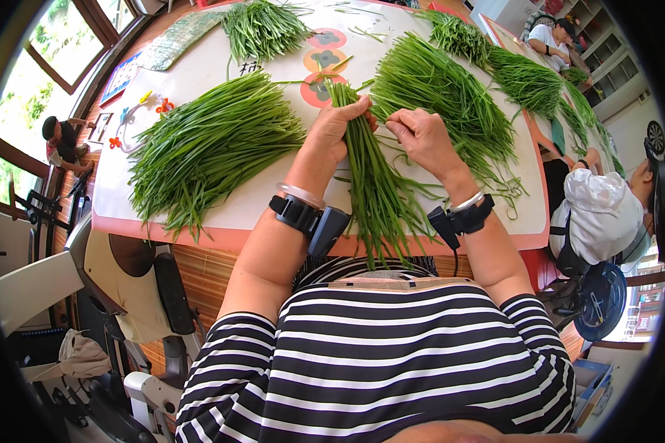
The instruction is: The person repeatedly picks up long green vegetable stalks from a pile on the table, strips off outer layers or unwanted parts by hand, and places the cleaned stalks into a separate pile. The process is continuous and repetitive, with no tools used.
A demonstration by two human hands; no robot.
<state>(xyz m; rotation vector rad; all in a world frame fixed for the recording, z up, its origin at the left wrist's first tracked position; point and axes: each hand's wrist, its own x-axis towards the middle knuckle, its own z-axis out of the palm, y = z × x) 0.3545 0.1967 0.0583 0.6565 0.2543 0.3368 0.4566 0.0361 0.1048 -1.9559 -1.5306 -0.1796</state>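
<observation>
My left hand (338, 125) is closed around the upper end of a bunch of garlic chives (371, 181), long flat green leaves that hang toward me over the table's near edge. Just right of the bunch, my right hand (426, 140) is pinched, thumb against fingers; whatever lies between the fingertips is too small to make out. To the left spreads a large heap of chives (218, 148), and a second large heap (447, 103) lies beyond my right hand. Loose leaves trail over the table below that hand.
The white-topped table (125, 199) has a pink border and printed round designs (325, 59). More chives (264, 29) lie at the far side. A person in white (602, 210) sits at right; another (554, 44) works farther back. Exercise equipment (125, 273) stands at left.
</observation>
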